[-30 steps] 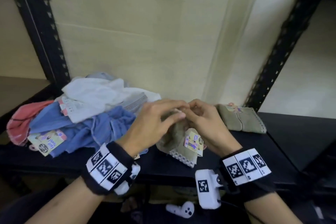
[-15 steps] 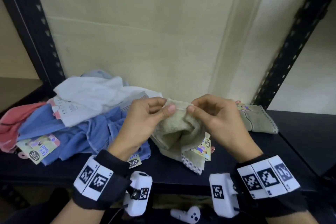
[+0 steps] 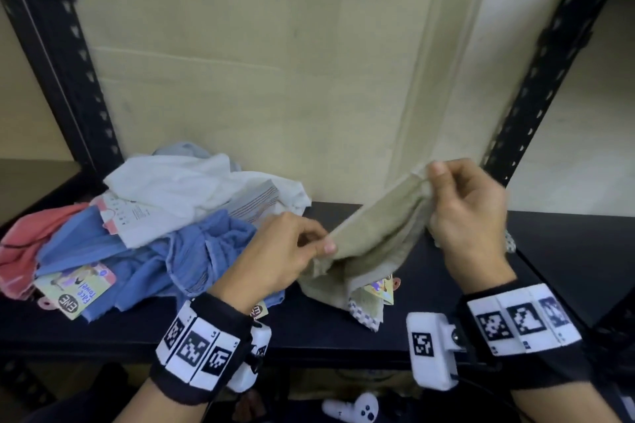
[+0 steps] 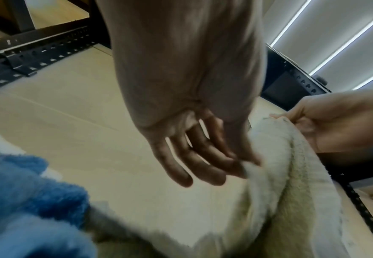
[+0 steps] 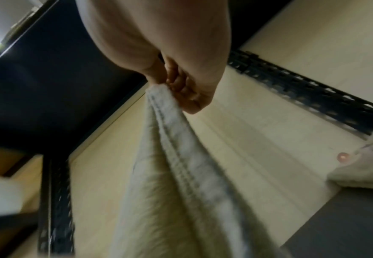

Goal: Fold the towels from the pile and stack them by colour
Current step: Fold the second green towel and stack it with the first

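head: my left hand [image 3: 278, 251] and right hand [image 3: 470, 213] each pinch the beige terry towel [image 3: 374, 237], top edge slanting up to the right, rest sagging onto the black shelf [image 3: 309, 326].
left wrist: fingers [image 4: 205, 167] curled, nipping the edge.
right wrist: fingers [image 5: 181, 87] clamp the hem.

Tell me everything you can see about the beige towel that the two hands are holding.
The beige towel looks like soft terry cloth with a stitched hem. The left hand pinches its upper edge low, the right hand pinches it higher, so the edge slopes up to the right. The rest hangs crumpled to the black shelf. A checked border and a colourful paper tag show at its bottom.
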